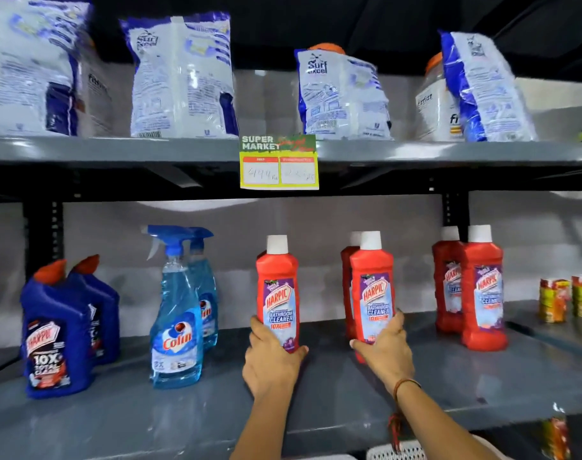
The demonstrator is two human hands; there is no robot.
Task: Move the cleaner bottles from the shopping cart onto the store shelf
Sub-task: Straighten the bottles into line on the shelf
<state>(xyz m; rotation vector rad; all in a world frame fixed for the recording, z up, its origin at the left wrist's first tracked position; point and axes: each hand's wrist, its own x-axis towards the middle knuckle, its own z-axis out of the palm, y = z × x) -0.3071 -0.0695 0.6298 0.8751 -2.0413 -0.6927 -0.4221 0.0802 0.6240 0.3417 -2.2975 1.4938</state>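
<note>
Grey shelf [316,410] with upright cleaner bottles [482,293].

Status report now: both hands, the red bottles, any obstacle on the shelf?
Left hand and right hand each grip a red Harpic bottle, upright at the lower shelf. Another red bottle close behind the right one. Shelf front free.

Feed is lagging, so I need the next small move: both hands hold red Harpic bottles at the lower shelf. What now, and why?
Probably let go and draw back: the left hand and right hand each grip a red bottle that looks upright on the lower shelf.
</note>
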